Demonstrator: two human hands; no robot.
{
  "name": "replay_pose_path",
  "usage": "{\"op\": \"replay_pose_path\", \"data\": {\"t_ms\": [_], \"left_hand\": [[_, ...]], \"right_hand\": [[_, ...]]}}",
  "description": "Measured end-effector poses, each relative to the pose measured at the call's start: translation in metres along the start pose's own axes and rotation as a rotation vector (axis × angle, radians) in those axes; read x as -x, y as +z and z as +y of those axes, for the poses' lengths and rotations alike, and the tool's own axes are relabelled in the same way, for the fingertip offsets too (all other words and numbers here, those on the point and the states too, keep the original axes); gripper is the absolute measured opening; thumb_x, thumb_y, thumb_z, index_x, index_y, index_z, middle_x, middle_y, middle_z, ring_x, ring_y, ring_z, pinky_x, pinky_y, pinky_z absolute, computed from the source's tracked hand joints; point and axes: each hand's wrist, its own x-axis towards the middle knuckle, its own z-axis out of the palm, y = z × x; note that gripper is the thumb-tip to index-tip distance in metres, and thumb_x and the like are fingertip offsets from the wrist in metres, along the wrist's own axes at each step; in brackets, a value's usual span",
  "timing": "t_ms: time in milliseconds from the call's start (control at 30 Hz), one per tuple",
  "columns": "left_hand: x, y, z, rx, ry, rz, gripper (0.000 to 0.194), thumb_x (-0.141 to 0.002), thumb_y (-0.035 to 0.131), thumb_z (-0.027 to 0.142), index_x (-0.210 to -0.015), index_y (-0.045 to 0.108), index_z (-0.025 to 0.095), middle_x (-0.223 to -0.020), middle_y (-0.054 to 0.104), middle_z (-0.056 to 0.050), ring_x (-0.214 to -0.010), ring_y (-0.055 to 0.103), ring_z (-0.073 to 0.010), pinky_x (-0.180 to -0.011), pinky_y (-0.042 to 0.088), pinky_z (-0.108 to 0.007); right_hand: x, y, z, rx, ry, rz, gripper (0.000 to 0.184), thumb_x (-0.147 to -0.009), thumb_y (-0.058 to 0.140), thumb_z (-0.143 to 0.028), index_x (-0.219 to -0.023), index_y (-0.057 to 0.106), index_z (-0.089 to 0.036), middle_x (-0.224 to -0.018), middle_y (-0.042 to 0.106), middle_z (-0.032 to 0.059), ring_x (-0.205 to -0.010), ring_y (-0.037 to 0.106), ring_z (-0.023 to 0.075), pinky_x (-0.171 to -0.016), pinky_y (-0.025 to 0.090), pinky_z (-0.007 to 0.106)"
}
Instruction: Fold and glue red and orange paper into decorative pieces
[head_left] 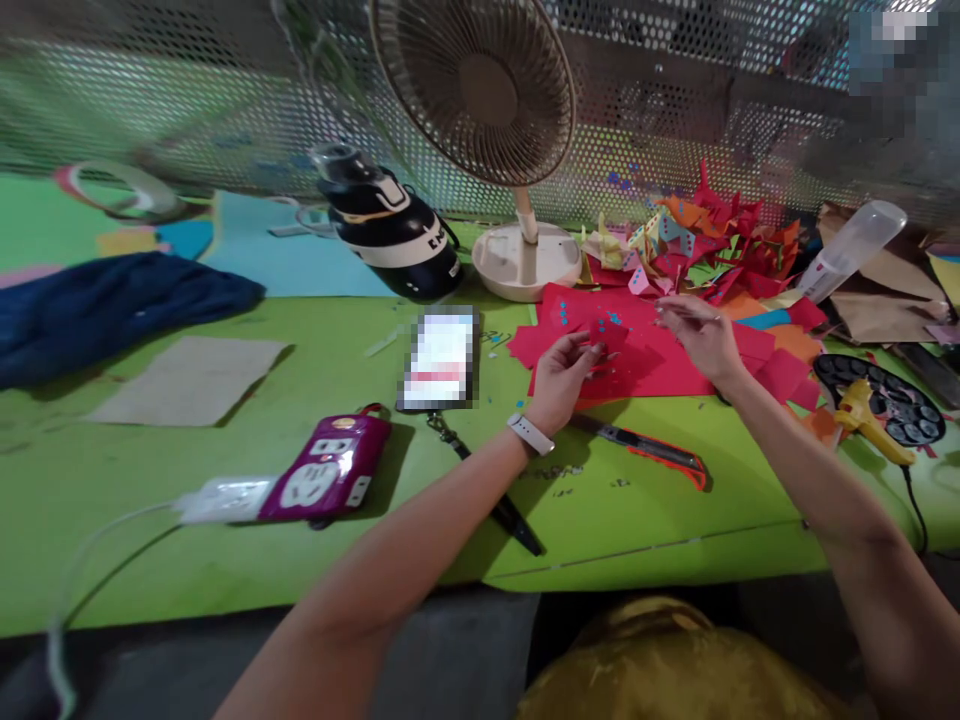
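1. Biggest thing here is the green table [225,565], pretty cluttered tbh.
2. Next up, a beige fan [487,90] standing toward the back, by the perforated panel.
3. Red paper sheets [660,375] lie overlapped in front of it, a bit to the right, under both hands.
4. Behind those there's a messy heap of folded paper [697,235], mostly red, orange and yellow.
5. Left hand [562,375]: fingertips pinched on a small red piece, just above the sheets.
6. Right hand [705,340]: fingers bent and bunched over the sheets' right part; can't tell if they've got anything.
7. Orange-edged cutter knife [652,448] lies between the forearms.
8. The small red piece [610,340] is at the left fingertips.
9. Tiniest: blue dots [615,319] scattered on the red paper.
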Motion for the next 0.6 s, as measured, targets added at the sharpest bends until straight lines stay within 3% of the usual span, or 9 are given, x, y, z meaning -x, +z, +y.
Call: {"op": "replay_pose_path", "data": {"t_ms": [133,233,333,467,533,600], "left_hand": [[-0.003,0.000,-0.002,0.016,0.015,0.054,0.041,-0.066,0.086,0.028,-0.099,0.064,0.017,-0.082,0.073,-0.001,-0.080,0.074,-0.0178,-0.071,0.061,-0.028],[-0.003,0.001,-0.002,0.074,0.006,0.022,0.038,-0.067,0.084,0.023,-0.099,0.063,0.017,-0.084,0.074,-0.002,-0.081,0.075,-0.0189,-0.076,0.062,-0.032],[-0.004,0.001,-0.002,0.094,-0.007,-0.012,0.035,-0.070,0.082,0.021,-0.099,0.062,0.018,-0.086,0.074,-0.003,-0.086,0.075,-0.0217,-0.078,0.063,-0.036],[-0.006,0.000,-0.004,0.080,-0.008,-0.004,0.031,-0.074,0.078,0.016,-0.101,0.061,0.017,-0.085,0.073,-0.003,-0.088,0.074,-0.0221,-0.082,0.062,-0.039],[-0.007,0.000,-0.005,0.078,-0.013,-0.003,0.030,-0.076,0.075,0.014,-0.103,0.062,0.016,-0.085,0.072,-0.004,-0.089,0.074,-0.0215,-0.085,0.062,-0.040],[-0.007,0.000,-0.006,0.073,-0.017,-0.001,0.029,-0.078,0.073,0.011,-0.105,0.062,0.015,-0.086,0.073,-0.004,-0.090,0.074,-0.0208,-0.088,0.061,-0.040]], "right_hand": [[0.026,-0.019,0.019,0.427,-0.179,-0.273,0.023,-0.094,0.054,-0.027,-0.107,0.073,-0.025,-0.119,0.073,0.0075,-0.113,0.068,0.0234,-0.097,0.055,0.041],[0.052,-0.033,0.028,0.624,-0.209,-0.426,0.033,-0.092,0.049,-0.014,-0.115,0.072,-0.025,-0.129,0.069,0.0071,-0.120,0.065,0.0233,-0.100,0.054,0.043],[0.073,-0.048,0.027,0.762,-0.210,-0.489,0.047,-0.085,0.046,-0.003,-0.122,0.069,-0.021,-0.134,0.065,0.0101,-0.122,0.063,0.0244,-0.101,0.054,0.044],[0.091,-0.084,0.012,0.840,-0.176,-0.396,0.053,-0.086,0.040,-0.004,-0.130,0.063,-0.021,-0.139,0.061,0.0108,-0.123,0.062,0.0261,-0.103,0.052,0.050],[0.099,-0.113,0.005,0.914,-0.094,-0.218,0.047,-0.089,0.042,-0.011,-0.130,0.063,-0.021,-0.136,0.064,0.0106,-0.125,0.061,0.0258,-0.108,0.046,0.049],[0.106,-0.144,0.001,1.010,0.088,-0.041,0.047,-0.089,0.044,-0.017,-0.134,0.058,-0.018,-0.137,0.062,0.0133,-0.129,0.057,0.0264,-0.110,0.043,0.047]]}}
